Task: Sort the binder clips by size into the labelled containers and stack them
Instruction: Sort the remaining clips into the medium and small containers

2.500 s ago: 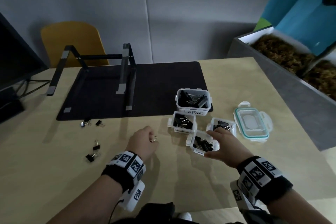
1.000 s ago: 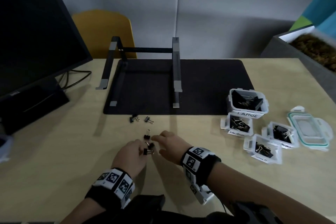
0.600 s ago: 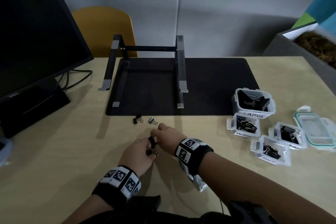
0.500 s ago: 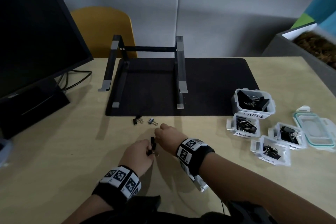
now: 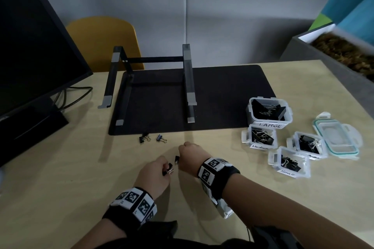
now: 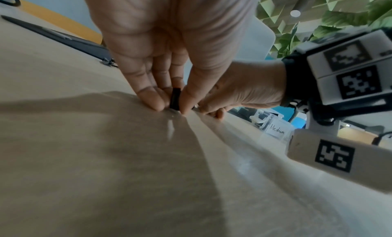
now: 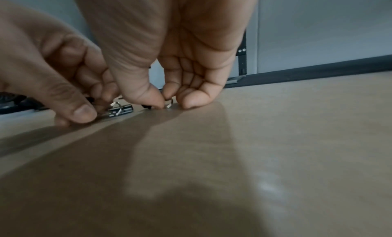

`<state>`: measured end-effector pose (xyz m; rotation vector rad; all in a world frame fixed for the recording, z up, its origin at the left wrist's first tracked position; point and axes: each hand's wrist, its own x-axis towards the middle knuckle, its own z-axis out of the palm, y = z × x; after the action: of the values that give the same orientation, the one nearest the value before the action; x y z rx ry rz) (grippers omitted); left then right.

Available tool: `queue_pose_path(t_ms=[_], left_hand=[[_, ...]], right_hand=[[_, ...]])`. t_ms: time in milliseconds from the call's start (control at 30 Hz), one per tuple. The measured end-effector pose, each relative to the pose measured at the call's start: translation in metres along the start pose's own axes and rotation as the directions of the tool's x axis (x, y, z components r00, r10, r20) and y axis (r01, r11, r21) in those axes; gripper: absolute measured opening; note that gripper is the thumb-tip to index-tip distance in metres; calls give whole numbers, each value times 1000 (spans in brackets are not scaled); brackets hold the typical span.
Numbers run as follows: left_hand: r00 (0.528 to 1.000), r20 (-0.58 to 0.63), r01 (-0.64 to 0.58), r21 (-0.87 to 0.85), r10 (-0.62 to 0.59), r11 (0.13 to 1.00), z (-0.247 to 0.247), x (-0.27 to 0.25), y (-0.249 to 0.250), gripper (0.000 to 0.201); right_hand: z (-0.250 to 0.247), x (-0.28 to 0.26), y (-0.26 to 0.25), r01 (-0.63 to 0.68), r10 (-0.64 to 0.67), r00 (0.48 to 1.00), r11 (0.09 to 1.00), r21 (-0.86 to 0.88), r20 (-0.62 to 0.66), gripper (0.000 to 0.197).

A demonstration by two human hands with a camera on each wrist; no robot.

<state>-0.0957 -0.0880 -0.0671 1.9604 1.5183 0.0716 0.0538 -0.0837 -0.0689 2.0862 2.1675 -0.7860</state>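
Down at the tabletop, my left hand (image 5: 165,169) pinches a small black binder clip (image 5: 169,170) between thumb and fingertips (image 6: 148,98); the wrist view shows this clip (image 6: 175,99) standing on edge. Just right of it, my right hand (image 5: 179,160) pinches a second black clip (image 5: 176,160) by its wire handle (image 7: 168,104). The left hand's clip (image 7: 119,110) lies beside it. Two more loose clips (image 5: 144,138) (image 5: 161,138) sit near the mat's front edge. To the right stand open containers labelled Large (image 5: 250,114), Medium (image 5: 261,146) and Small (image 5: 287,172), all holding clips.
A further labelled clip container (image 5: 323,152) and a teal-rimmed lid (image 5: 337,139) lie at the right. A black mat (image 5: 222,95) carries a laptop stand (image 5: 189,79). A monitor (image 5: 30,56) fills the left and a planter box (image 5: 334,50) the far right.
My right hand left the containers and crossed to the loose clips beside my left hand. Over the last half second the hands have drawn slightly apart, each pinching one clip.
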Motion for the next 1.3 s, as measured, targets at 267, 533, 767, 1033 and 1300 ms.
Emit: queue_pose_path(t_ms=[267,533,767,1033,1300], left_hand=[[997,22,-74,-66,76,995,3,8,42,15],[960,112,-250,-59,255,966,22,16,116,11],[914,159,-364,-89,374,927,55,17,177,7],[868,120,-460,-170,482,871,91,16,232,10],[885,88,-441,-150,456,885,108,20,226,23]], right_hand=[[-14,-38,34,-136,148,989,957,256,-26,22],[-49,-113,114,-192,267,943,925,328,-198,24],[-66,-166,179,-407,482,842,862,303,-243,16],[-58,-186,209,-408,479,856,858,312,-197,60],[-54,-184,214,-387,417,901,897,214,-118,73]])
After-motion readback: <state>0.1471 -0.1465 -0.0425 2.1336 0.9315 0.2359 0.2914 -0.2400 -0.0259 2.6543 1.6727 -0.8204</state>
